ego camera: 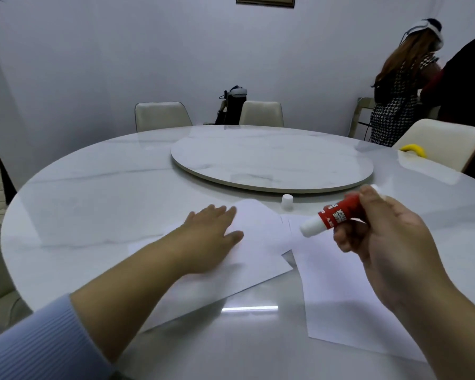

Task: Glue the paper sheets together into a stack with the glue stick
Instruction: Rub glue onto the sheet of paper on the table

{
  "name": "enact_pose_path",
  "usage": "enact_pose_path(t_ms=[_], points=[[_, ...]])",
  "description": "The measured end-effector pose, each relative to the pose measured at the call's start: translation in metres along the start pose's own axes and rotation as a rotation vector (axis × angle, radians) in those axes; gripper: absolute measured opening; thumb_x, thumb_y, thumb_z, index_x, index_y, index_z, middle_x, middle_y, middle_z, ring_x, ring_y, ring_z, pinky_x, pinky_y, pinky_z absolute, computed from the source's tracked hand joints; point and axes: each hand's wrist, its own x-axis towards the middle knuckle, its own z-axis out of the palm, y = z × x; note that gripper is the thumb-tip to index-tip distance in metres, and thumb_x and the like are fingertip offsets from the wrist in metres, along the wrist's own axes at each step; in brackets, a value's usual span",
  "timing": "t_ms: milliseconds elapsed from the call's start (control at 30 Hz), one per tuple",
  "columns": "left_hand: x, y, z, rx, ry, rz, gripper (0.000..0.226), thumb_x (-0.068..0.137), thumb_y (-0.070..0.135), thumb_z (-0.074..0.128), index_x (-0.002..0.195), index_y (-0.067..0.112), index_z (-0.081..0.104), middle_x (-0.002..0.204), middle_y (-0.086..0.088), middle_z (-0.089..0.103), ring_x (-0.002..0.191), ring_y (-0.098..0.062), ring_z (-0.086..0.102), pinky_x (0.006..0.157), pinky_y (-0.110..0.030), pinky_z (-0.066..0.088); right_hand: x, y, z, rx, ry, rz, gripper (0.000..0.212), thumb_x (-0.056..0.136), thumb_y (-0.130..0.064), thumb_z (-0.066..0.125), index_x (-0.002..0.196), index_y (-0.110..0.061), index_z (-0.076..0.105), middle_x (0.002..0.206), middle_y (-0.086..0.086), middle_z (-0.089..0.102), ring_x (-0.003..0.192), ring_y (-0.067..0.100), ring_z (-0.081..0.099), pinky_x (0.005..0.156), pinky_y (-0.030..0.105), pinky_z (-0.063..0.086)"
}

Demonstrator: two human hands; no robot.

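Head view: round marble table [93,193], turntable [272,157] at centre, bare room toward the left edge and the near edge. Left hand [211,237] lies flat, fingers spread, pressing the left paper sheet [247,272]. A 2nd sheet [340,297] lies to the right near the near edge, its corner tucked under the 1st. Right hand [390,242] is closed round the red glue stick [329,216], held above the sheets, white tip pointing left-down. White cap [287,201] stands upright just beyond the sheets, near the turntable rim.
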Motion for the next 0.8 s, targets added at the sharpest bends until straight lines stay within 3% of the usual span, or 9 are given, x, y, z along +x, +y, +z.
enact_pose_path(t_ms=[100, 200, 267, 367, 467, 667, 800], points=[[-0.001, 0.002, 0.011, 0.133, -0.133, -0.023, 0.058, 0.098, 0.044, 0.026, 0.15, 0.029, 0.005, 0.161, 0.004, -0.007, 0.147, -0.016, -0.01, 0.119, -0.042, -0.004, 0.011, -0.002, 0.012, -0.03, -0.021, -0.042, 0.019, 0.095, -0.029, 0.049, 0.087, -0.014, 0.058, 0.057, 0.0, 0.065, 0.047, 0.011, 0.055, 0.048, 0.027, 0.047], [-0.004, -0.002, 0.005, 0.052, -0.247, 0.01, 0.058, 0.098, 0.035, 0.033, 0.149, 0.034, 0.006, 0.159, 0.011, -0.008, 0.146, -0.01, -0.01, 0.119, -0.04, -0.005, 0.024, 0.002, 0.024, -0.148, -0.053, -0.109, 0.01, 0.092, -0.024, 0.056, 0.089, -0.015, 0.058, 0.069, 0.006, 0.066, 0.053, 0.013, 0.058, 0.054, 0.03, 0.05], [-0.006, 0.0, 0.007, -0.026, -0.175, -0.001, 0.057, 0.098, 0.032, 0.033, 0.149, 0.032, 0.01, 0.16, 0.012, -0.005, 0.146, -0.008, -0.007, 0.119, -0.037, -0.004, 0.034, 0.008, 0.033, -0.219, -0.079, -0.149, 0.007, 0.091, -0.022, 0.058, 0.09, -0.015, 0.057, 0.076, 0.009, 0.066, 0.057, 0.016, 0.06, 0.057, 0.032, 0.053], [-0.01, 0.005, 0.022, -0.013, -0.039, -0.031, 0.061, 0.098, 0.043, 0.025, 0.151, 0.027, 0.001, 0.16, 0.011, -0.008, 0.146, -0.007, -0.008, 0.119, -0.036, -0.004, 0.049, 0.021, 0.049, -0.305, -0.129, -0.153, 0.006, 0.091, -0.02, 0.057, 0.09, -0.015, 0.056, 0.08, 0.01, 0.066, 0.06, 0.02, 0.063, 0.063, 0.037, 0.058], [-0.007, 0.004, 0.03, 0.101, -0.068, -0.026, 0.063, 0.097, 0.048, 0.019, 0.151, 0.026, -0.006, 0.159, 0.01, -0.013, 0.146, -0.009, -0.013, 0.119, -0.038, -0.005, 0.06, 0.036, 0.061, -0.386, -0.186, -0.132, 0.009, 0.092, -0.019, 0.054, 0.092, -0.01, 0.054, 0.079, 0.008, 0.067, 0.064, 0.023, 0.064, 0.069, 0.041, 0.059], [-0.002, 0.002, 0.029, 0.133, -0.094, -0.022, 0.064, 0.097, 0.049, 0.019, 0.15, 0.026, -0.007, 0.159, 0.01, -0.014, 0.145, -0.009, -0.013, 0.119, -0.037, -0.006, 0.068, 0.055, 0.072, -0.52, -0.295, -0.137, 0.015, 0.091, -0.016, 0.053, 0.095, -0.002, 0.053, 0.089, 0.019, 0.069, 0.063, 0.024, 0.061, 0.067, 0.042, 0.056], [-0.002, 0.003, 0.027, 0.149, -0.103, -0.026, 0.064, 0.097, 0.049, 0.018, 0.15, 0.026, -0.007, 0.159, 0.009, -0.014, 0.146, -0.01, -0.013, 0.119, -0.038, -0.005, 0.067, 0.061, 0.073, -0.614, -0.362, -0.183, 0.019, 0.091, -0.02, 0.054, 0.097, -0.002, 0.053, 0.088, 0.016, 0.068, 0.061, 0.021, 0.063, 0.068, 0.039, 0.055]])
